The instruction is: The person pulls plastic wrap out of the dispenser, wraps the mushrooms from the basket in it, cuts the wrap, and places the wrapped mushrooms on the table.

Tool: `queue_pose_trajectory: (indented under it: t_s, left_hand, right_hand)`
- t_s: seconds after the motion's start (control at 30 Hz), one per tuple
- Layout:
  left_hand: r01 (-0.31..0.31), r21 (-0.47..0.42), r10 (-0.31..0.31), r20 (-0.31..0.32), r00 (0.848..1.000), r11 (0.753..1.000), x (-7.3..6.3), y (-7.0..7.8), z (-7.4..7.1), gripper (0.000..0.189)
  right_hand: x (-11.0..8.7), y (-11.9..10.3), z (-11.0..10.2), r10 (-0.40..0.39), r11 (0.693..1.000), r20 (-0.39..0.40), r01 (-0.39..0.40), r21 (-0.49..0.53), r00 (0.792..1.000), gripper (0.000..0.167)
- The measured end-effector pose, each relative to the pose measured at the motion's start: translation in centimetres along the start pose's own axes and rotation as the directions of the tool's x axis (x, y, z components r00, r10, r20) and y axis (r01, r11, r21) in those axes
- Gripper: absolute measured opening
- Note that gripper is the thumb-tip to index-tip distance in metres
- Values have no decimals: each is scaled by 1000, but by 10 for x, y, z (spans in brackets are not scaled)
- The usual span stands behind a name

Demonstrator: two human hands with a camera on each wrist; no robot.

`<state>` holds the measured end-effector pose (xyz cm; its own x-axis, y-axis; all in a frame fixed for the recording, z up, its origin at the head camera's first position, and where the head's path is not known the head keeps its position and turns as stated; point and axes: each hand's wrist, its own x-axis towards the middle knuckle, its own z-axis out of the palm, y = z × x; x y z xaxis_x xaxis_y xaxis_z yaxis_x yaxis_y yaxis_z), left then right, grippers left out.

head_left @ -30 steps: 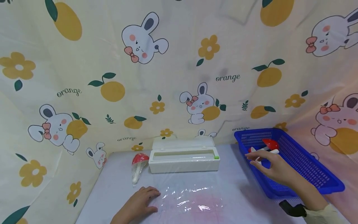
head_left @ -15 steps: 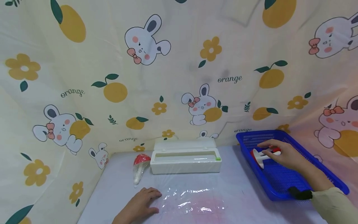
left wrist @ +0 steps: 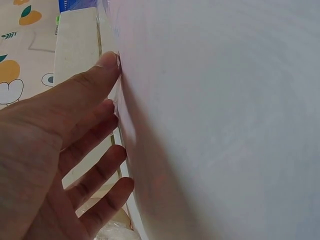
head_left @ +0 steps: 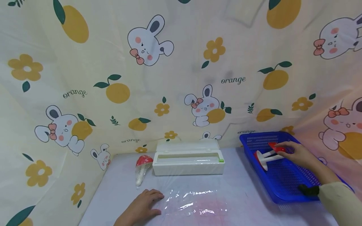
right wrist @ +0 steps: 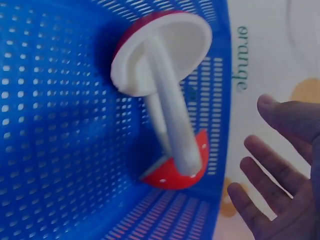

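Observation:
My left hand (head_left: 141, 205) lies on the white table with relaxed fingers, its fingertips at the left edge of a sheet of clear cling film (head_left: 195, 202). The left wrist view shows the thumb (left wrist: 107, 62) and fingertips touching the surface. Over the blue basket (head_left: 271, 191) hovers my right hand (head_left: 299, 153), its fingers loosely bent and holding nothing. Just below it are two toy mushrooms with red caps and white stems. One mushroom (right wrist: 172, 95) shows its white underside; the other mushroom's red cap (right wrist: 172, 172) is partly hidden behind the first stem.
A white cling film dispenser (head_left: 188, 168) stands at the back of the table, lid raised, with film running out toward the front. Left of it lies a film-wrapped toy mushroom (head_left: 142, 168). A patterned curtain (head_left: 181, 69) closes off the back and sides.
My right hand has moved right across the basket, uncovering more of the mushrooms. The left hand stays in place at the film. The head view has shifted slightly.

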<state>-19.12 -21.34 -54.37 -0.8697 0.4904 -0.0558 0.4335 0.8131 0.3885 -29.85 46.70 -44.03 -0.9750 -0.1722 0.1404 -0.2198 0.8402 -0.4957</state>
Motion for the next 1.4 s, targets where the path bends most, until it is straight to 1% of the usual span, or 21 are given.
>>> queue_pose_trajectory:
  t_s: [0.1,0.27,0.33,0.47,0.67,0.93,1.1,1.17,1.4]
  left_hand:
    - [0,6,0,-2,1000,1000,-1,2,-2,53]
    - [-4,2,4,-6,1000,1000,-1,5,-3,54]
    - [4,0,-4,-4,1000,1000,-1,5,-4,54]
    - [11,7,-11,0,1000,1000,-1,5,-3,54]
    - [7,3,-7,1,1000,1000,-1,4,-2,54]
    - [19,12,-19,1,1000,1000,0,4,-1,54]
    - [-6,7,6,-12,1000,1000,-2,4,-1,54]
    - [-15,10,15,-16,1000,1000,-2,4,-1,53]
    - [-28,24,28,-27,999,999,-3,2,0,54]
  right_hand:
    - [2,7,3,21,1000,34,-21,4,999,49]
    - [4,16,6,16,1000,39,-15,-27,999,49]
    - [4,20,8,22,999,49,-21,-32,999,49]
    - [6,27,11,53,999,91,-53,-1,994,52]
    - [8,34,12,32,999,99,-36,40,995,44]
    - [8,30,15,45,998,144,-50,26,989,39]
    - [10,27,16,54,999,179,-54,-7,982,30]
    - [10,27,15,66,998,179,-63,-21,982,28]
    - [8,19,10,72,997,155,-67,-38,985,36]
